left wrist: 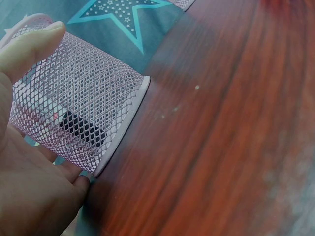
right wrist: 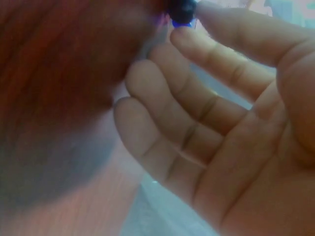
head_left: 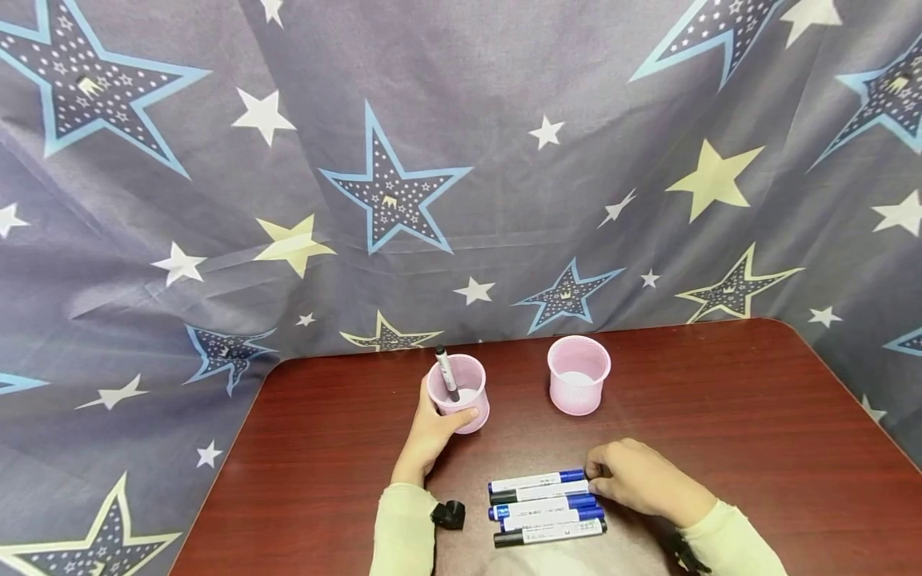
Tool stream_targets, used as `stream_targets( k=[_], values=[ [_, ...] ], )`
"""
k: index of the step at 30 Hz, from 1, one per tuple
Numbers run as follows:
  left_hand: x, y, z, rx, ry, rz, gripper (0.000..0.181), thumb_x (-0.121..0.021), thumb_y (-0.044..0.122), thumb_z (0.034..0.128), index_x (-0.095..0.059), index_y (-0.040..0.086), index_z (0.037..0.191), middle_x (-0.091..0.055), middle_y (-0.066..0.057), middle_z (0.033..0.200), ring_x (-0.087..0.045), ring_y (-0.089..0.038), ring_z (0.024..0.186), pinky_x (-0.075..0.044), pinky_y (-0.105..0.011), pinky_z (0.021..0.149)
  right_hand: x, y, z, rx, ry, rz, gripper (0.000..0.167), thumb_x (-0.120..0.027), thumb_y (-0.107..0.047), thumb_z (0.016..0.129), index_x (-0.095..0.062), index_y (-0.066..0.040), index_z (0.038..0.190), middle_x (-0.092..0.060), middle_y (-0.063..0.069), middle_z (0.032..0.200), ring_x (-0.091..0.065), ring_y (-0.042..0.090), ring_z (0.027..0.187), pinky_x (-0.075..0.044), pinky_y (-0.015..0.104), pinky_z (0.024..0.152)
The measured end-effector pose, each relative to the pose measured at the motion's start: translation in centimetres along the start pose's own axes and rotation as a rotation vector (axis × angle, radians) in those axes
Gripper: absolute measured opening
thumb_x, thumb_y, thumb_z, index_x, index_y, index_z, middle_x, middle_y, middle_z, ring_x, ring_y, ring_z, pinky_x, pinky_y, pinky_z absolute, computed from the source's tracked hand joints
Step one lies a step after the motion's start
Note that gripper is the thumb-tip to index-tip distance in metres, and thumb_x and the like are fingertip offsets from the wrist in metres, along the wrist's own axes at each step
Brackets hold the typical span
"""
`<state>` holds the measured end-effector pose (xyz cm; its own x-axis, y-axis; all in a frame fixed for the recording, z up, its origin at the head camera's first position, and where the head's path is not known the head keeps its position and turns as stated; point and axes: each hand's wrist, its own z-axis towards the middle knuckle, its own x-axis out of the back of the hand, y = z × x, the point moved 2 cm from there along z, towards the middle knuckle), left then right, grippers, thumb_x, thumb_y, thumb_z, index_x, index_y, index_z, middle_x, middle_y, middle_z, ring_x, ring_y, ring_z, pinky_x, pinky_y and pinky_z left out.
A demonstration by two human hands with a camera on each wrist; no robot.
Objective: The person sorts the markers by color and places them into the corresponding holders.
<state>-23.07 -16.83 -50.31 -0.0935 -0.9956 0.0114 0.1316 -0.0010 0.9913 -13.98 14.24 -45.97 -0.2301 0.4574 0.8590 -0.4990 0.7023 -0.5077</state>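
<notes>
My left hand [head_left: 430, 432] grips a pink mesh pen cup [head_left: 478, 418] near the table's back edge, thumb on the near side. A whiteboard marker [head_left: 446, 373] stands tilted inside it; its black end shows through the mesh [left wrist: 78, 129] in the left wrist view. In front, several white-barrelled markers lie side by side. At their right ends, my right hand [head_left: 641, 478] pinches the tip of a black-capped marker [head_left: 543, 492], second from the back, between thumb and index finger. The right wrist view shows the marker's dark end [right wrist: 182, 11] at those fingertips; the other fingers are loosely bent.
A second pink mesh cup [head_left: 579, 398] stands upright at the back, right of the held one. Nearest me in the row is another black-capped marker [head_left: 551, 533]; blue-capped ones [head_left: 536, 508] lie among them. A star-patterned curtain [head_left: 504, 200] hangs behind the reddish-brown table [head_left: 324, 464].
</notes>
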Motion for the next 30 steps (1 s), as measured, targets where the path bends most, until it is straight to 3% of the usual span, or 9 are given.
stream_targets(
  k=[6, 13, 21, 30],
  values=[
    [0.1, 0.0, -0.1, 0.001, 0.005, -0.005, 0.093, -0.082, -0.003, 0.0758, -0.030, 0.012, 0.152, -0.047, -0.018, 0.144, -0.044, -0.034, 0.131, -0.033, -0.048, 0.110, -0.1, -0.2, 0.2, 0.041, 0.013, -0.029, 0.029, -0.079, -0.010, 0.080, -0.057, -0.026, 0.069, -0.046, -0.019, 0.065, -0.043, 0.002, 0.060, -0.039, 0.027, 0.055],
    [0.1, 0.1, -0.1, 0.001, 0.009, -0.011, 0.093, -0.081, -0.004, 0.0759, -0.029, 0.011, 0.152, -0.047, -0.017, 0.145, -0.045, -0.033, 0.131, -0.033, -0.047, 0.110, 0.2, 0.8, -0.3, 0.073, 0.022, -0.042, 0.025, -0.081, -0.011, 0.080, -0.061, -0.024, 0.075, -0.047, -0.020, 0.069, -0.043, 0.001, 0.062, -0.039, 0.027, 0.055],
    [0.0, 0.3, 0.0, 0.000, 0.014, -0.002, 0.098, -0.083, -0.003, 0.0753, -0.028, 0.015, 0.155, -0.048, -0.016, 0.144, -0.044, -0.031, 0.132, -0.031, -0.048, 0.112, 0.5, 1.7, -1.3, 0.040, 0.025, -0.070, 0.022, -0.083, -0.014, 0.080, -0.063, -0.024, 0.081, -0.046, -0.019, 0.071, -0.043, 0.001, 0.065, -0.040, 0.030, 0.056],
    [-0.1, 0.0, -0.1, -0.017, 0.003, -0.018, 0.097, -0.081, -0.003, 0.0765, -0.026, 0.010, 0.155, -0.046, -0.019, 0.145, -0.043, -0.034, 0.133, -0.031, -0.049, 0.112, -0.3, 0.9, -1.7, 0.054, 0.062, -0.122, 0.026, -0.084, -0.014, 0.077, -0.065, -0.028, 0.087, -0.051, -0.015, 0.082, -0.047, 0.002, 0.071, -0.044, 0.032, 0.059]
  ],
)
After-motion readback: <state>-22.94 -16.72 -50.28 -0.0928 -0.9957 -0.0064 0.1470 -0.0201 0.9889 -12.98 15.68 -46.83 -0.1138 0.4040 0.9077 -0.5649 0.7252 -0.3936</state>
